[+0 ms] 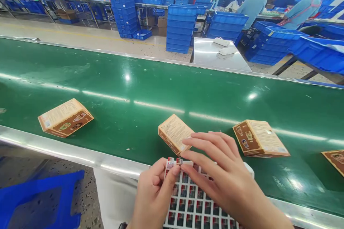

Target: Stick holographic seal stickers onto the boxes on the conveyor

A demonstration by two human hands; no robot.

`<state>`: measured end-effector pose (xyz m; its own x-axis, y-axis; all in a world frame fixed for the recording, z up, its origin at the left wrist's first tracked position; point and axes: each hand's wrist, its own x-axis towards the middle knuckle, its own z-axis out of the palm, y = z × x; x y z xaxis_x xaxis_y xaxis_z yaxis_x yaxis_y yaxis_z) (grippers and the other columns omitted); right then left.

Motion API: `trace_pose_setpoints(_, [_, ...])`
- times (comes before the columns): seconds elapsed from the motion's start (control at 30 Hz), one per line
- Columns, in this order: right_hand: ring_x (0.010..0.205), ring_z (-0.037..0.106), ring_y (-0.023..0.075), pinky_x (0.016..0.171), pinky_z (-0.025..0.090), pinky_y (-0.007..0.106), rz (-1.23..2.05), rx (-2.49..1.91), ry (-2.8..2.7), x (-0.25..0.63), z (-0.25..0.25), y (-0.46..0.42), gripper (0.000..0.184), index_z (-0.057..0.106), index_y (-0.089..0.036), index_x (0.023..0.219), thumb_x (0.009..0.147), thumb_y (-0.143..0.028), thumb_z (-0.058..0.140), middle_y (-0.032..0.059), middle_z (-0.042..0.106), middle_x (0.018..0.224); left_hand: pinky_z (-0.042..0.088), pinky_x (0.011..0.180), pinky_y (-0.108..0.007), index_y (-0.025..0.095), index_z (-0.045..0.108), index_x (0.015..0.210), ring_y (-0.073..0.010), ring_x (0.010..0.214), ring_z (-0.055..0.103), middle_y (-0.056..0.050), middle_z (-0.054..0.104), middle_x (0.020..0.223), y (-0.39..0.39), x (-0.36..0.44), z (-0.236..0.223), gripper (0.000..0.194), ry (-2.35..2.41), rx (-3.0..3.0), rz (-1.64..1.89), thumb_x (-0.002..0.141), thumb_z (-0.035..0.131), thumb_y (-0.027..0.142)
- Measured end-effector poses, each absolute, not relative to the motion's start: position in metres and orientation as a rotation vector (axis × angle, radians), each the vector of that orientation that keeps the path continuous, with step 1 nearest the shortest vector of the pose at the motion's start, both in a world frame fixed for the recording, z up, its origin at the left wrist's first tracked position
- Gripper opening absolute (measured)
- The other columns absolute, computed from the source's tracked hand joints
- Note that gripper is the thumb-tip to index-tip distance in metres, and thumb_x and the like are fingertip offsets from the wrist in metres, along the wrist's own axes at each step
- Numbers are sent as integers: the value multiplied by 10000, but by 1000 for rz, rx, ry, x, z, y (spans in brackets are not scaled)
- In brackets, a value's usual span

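Note:
A white sheet of small red-and-dark square stickers (190, 205) is at the bottom centre, over the near edge of the conveyor. My left hand (156, 193) is closed on the sheet's upper left corner, thumb on top. One sticker (170, 163) stands up at that corner by the left fingers. Another small sticker (179, 161) is at the top edge, between my left thumb and right fingertips. My right hand (223, 168) pinches there with thumb and forefinger, its other fingers stretched out. Just beyond them lies a brown-and-cream box (176, 132), partly covered by the right fingertips.
The green conveyor belt (113, 114) carries more such boxes, one at left (66, 118) and others at right (260, 139). A blue plastic frame (40, 196) is at lower left. Beyond the belt are a metal table (206, 55), stacked blue crates (181, 28) and several people.

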<state>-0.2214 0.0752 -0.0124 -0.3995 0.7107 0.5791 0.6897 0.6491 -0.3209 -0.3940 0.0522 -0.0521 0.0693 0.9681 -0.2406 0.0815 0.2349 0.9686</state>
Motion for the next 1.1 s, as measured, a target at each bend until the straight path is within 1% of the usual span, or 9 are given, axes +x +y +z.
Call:
trace_pose_setpoints(0.2, [1168,616,264,1055,370,485,-35,-1044,-2207,-216,-34,75,131,677,-159,1017,944,-73,611,112,731,1146,307,537,-211,177,613,852,-118,590,371,30,492,634,58,-391,-56,372,1200,1223,831,970,511,515])
trace_pose_setpoints(0.3, [1167,611,260,1066,359,493,-24,-1001,-2219,-211,-36,73,165,682,-156,999,919,-28,616,111,733,1135,309,548,-211,181,572,827,-117,599,346,39,457,637,60,-388,-58,379,1175,1204,787,987,477,510])
trace_pose_setpoints(0.47, [1143,620,208,976,464,370,553,-1060,-2035,-191,-23,83,90,668,-230,904,929,-151,633,39,710,1164,301,512,-205,207,417,715,-112,570,315,58,356,623,62,-393,-62,423,1234,1130,759,989,464,526])
trace_pose_setpoints(0.53, [1151,622,218,946,482,356,835,-1209,-1820,-176,-22,98,73,674,-251,867,931,-275,651,29,695,1205,370,550,-211,209,441,732,-122,594,408,36,465,650,64,-395,-62,393,1234,1184,730,1006,440,491])
trace_pose_setpoints(0.57, [1157,621,231,941,483,360,956,-1292,-1685,-169,-25,108,123,682,-253,850,927,-345,657,32,687,1232,435,628,-225,208,482,758,-140,673,498,3,572,739,66,-395,-62,359,1210,1267,721,1015,431,453])
trace_pose_setpoints(0.63, [1151,621,258,911,486,360,1176,-1417,-1430,-158,-35,127,226,698,-237,836,902,-451,671,53,664,1291,484,908,-311,209,564,823,-216,1048,587,-74,678,1148,69,-391,-62,284,1127,1508,695,1021,426,358])
trace_pose_setpoints(0.7, [1095,633,256,866,489,344,1367,-1439,-1259,-152,-49,140,280,708,-219,864,879,-498,687,74,656,1305,352,1139,-439,215,607,875,-294,1425,346,-50,476,1535,73,-384,-63,231,1063,1739,647,1012,432,279])
trace_pose_setpoints(0.8, [1015,636,220,819,481,306,1483,-1406,-1152,-149,-66,146,299,699,-209,866,855,-507,715,65,669,1276,209,1223,-556,217,589,864,-321,1555,45,38,259,1667,78,-370,-69,223,1044,1884,526,1012,423,233])
trace_pose_setpoints(1.1, [934,658,212,741,522,303,1383,-1441,-1241,-125,-66,138,334,652,-191,798,835,-517,715,83,670,1256,141,1253,-603,207,557,841,-316,1563,3,31,235,1669,93,-351,-72,209,934,1889,465,1013,440,222])
